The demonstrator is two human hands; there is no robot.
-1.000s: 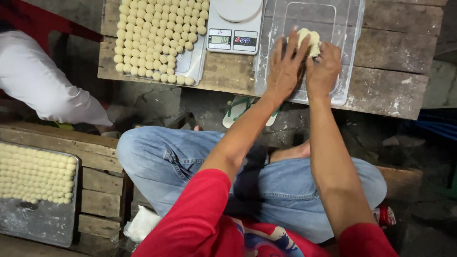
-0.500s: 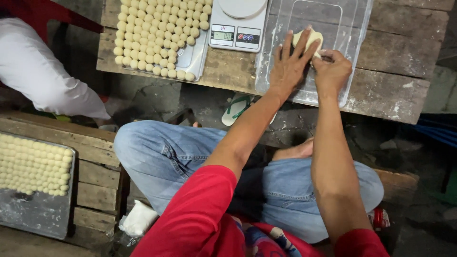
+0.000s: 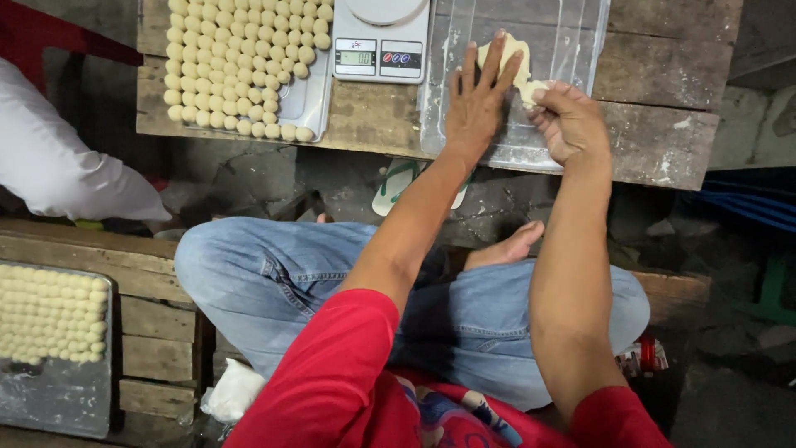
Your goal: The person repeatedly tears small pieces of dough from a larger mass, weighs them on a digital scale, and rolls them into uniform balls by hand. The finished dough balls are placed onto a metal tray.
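A lump of pale dough [image 3: 516,60] lies on a clear plastic sheet [image 3: 572,50] spread over a low wooden table [image 3: 663,124]. My left hand [image 3: 477,95] rests flat on the sheet with fingers spread, its fingertips over the dough. My right hand [image 3: 568,120] is curled beside it and pinches a small piece [image 3: 531,90] off the lump's near edge. Both forearms reach forward over my crossed legs in blue jeans.
A white digital scale [image 3: 381,37] stands left of the sheet. Further left a tray [image 3: 311,95] carries several rows of small dough balls. A second metal tray [image 3: 58,398] of balls sits at lower left on wooden boards. Another person's white sleeve [image 3: 58,166] shows at left.
My left hand has flattened onto the dough with fingers spread. My right hand has drawn back toward me, pulling a small piece away from the lump.
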